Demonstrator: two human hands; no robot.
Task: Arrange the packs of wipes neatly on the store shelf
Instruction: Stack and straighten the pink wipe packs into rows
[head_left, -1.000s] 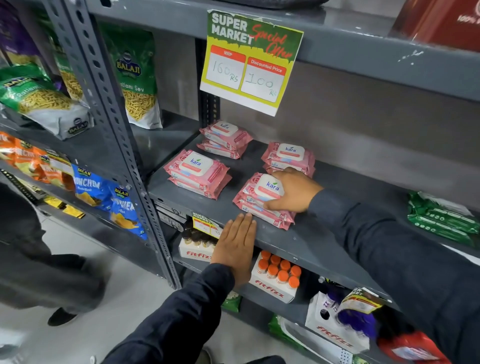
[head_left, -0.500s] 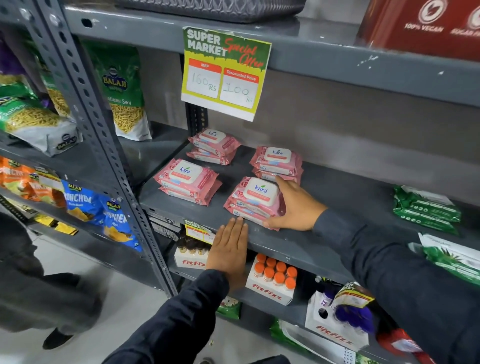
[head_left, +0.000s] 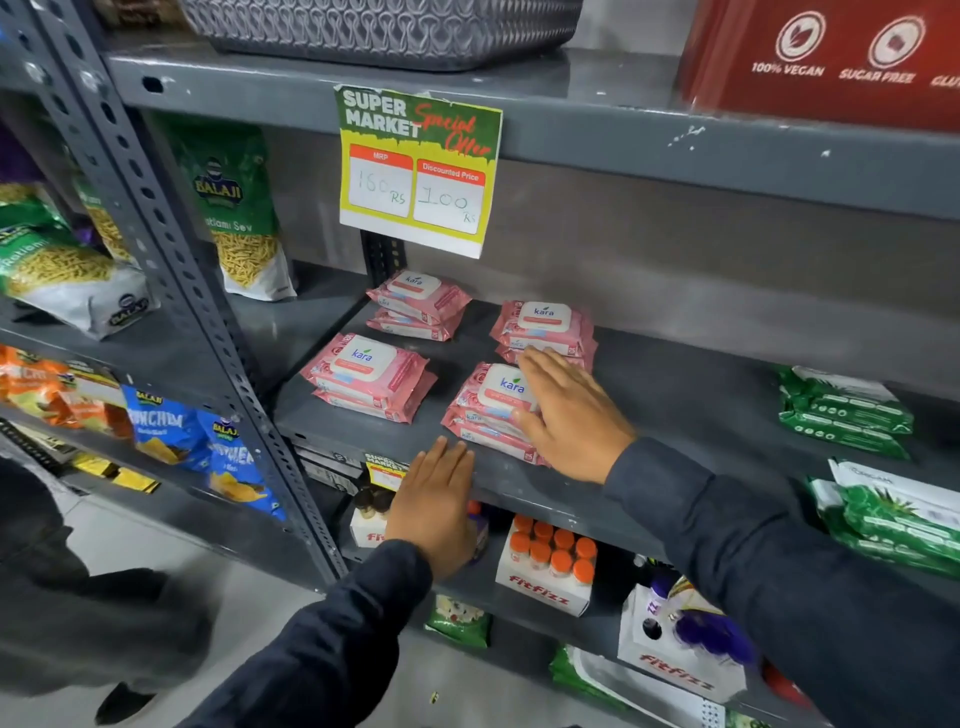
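Note:
Several short stacks of pink Kara wipes lie on the grey metal shelf: a back left stack, a back right stack, a front left stack and a front right stack. My right hand lies flat with fingers spread against the right side of the front right stack, its fingertips near the back right stack. It grips nothing. My left hand rests flat on the shelf's front edge, fingers together, just below the front right stack.
Green wipe packs lie at the shelf's right, more green packs nearer me. A price sign hangs from the shelf above. Fitfizz bottle boxes stand on the lower shelf. Snack bags fill the left rack. A person stands at lower left.
My right hand came off the top of the front right stack, moved to its right side and flattened out. The stack now sits squarer. My left hand stayed on the shelf edge.

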